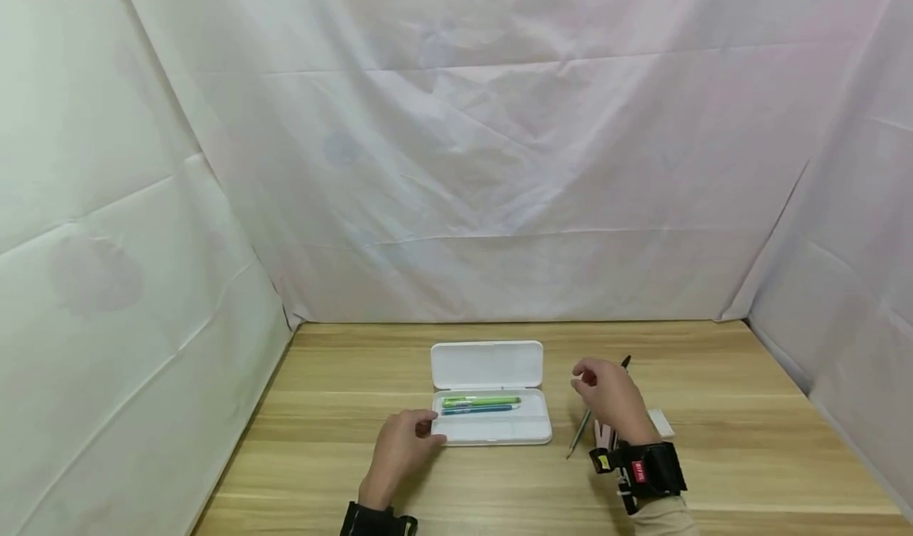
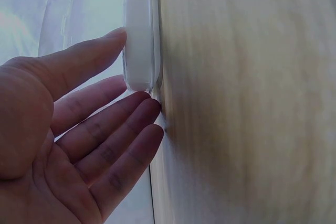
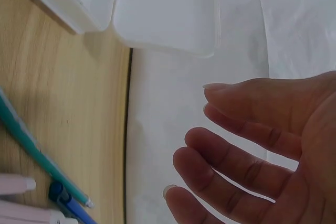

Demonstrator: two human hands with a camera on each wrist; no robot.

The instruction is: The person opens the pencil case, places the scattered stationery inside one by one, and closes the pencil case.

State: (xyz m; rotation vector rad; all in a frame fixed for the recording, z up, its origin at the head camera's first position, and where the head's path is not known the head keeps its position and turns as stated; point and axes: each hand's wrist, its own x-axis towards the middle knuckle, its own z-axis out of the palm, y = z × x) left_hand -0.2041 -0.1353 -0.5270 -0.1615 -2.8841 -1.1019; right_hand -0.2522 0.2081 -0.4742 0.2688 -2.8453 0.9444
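An open white pencil case (image 1: pixel 492 433) lies on the table, its lid (image 1: pixel 487 364) tipped back. Inside are a green pen (image 1: pixel 481 401) and a blue pen (image 1: pixel 476 411). My left hand (image 1: pixel 399 446) holds the case's left front corner between thumb and index finger; in the left wrist view the other fingers extend past its end. To the right of the case my right hand (image 1: pixel 612 397) hovers, fingers loosely curled, with nothing in them. Below it lie a teal pencil-like stick (image 3: pixel 31 148), a blue pen (image 3: pixel 71 203) and pink pens (image 3: pixel 26 212).
A white block (image 1: pixel 662 423) lies beside my right wrist, partly hidden by it. White cloth walls (image 1: pixel 499 163) enclose the wooden table (image 1: pixel 335 377) at the back and both sides.
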